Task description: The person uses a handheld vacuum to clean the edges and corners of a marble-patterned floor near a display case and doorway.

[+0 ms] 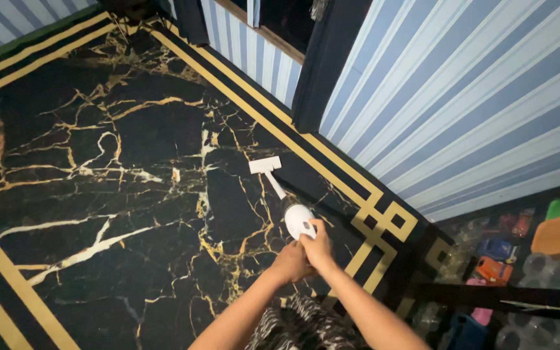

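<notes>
Over black marble floor [98,194]: both hands, left hand [291,262], right hand [317,246], clasp white handheld vacuum [296,217].

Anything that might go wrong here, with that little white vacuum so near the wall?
The vacuum nozzle sits close to the striped wall, so a push forward might bump it. Both hands, the left hand and the right hand, crowd its small body, so the grip might slip.

The vacuum [290,204] is small, white and handheld, with a rounded body, a thin straight tube and a flat rectangular nozzle. It slants away from the person, nozzle down on the black, gold-veined floor [98,168], near the striped wall.
</notes>
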